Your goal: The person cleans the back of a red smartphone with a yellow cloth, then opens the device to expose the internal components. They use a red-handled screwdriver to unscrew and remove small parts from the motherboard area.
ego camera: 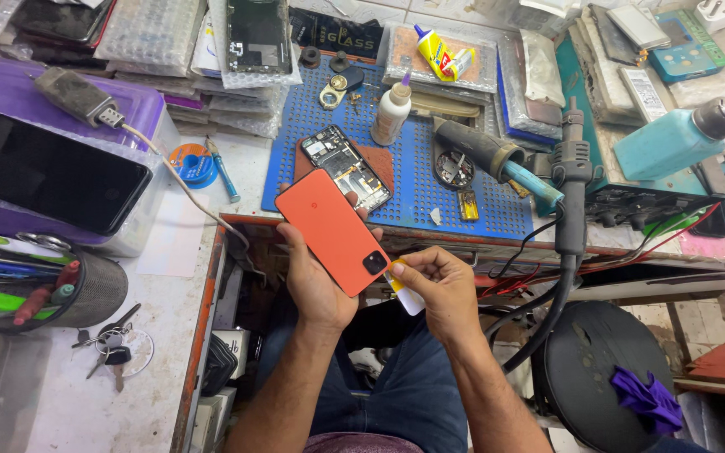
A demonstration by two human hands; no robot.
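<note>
Both hands sit close together: left hand [316, 281] grips the orange phone [333, 231], right hand [438, 289] pinches a pick [404, 294] at its five o'clock corner, prying; next needs gentle sliding.

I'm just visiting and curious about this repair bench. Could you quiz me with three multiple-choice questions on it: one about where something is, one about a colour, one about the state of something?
1. Where does the opened phone with bare insides lie?
A. on the blue perforated mat
B. on the black stool
C. in the mesh pen cup

2. What colour is the phone back in the left hand?
A. green
B. orange
C. white

3. How is the right hand occupied?
A. resting empty
B. pinching a small yellow and white piece at the phone's corner
C. gripping the soldering iron

Answers:
1 A, it sits on the blue mat, above the hands.
2 B, the panel is plainly orange.
3 B, the fingers close on the small piece beside the camera corner.
</note>
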